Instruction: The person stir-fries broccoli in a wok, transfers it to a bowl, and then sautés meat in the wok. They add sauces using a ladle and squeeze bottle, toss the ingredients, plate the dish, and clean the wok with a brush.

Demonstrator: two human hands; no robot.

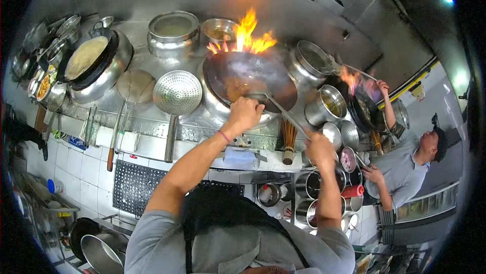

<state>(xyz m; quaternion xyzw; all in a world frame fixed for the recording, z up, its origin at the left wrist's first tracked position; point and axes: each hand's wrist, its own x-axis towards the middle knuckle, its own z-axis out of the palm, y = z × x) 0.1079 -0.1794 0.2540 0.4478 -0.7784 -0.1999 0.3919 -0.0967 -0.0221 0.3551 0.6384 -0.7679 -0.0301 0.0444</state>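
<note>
Nearest the camera, a grey cloth shirt with black straps (223,248) is seen, with bare forearms stretched forward. The right hand (320,150) is closed around the long, thin metal handle of a ladle (287,115). The ladle's long axis is slanted forward and leftward from that hand, its head being pointed down into a wide, round, dark metal wok (273,84).

Below the handle, a bundled brown brush (289,140) is set at the near edge of the steel counter (195,131), its bristles directed away, so little room is left on that side. The left hand, wearing a thin pink band at the wrist, (246,114) is curled tight at the wok's near rim. Leftward, a round perforated steel strainer (177,93) is laid with its handle carried over the counter's edge; a narrow strip separates it from the wok.

The wok's mouth is turned upward, brownish food being half hidden by smoke. To the right it is hemmed by a cylindrical steel pot (314,111); its far rim is bordered by orange flames (248,33).
</note>
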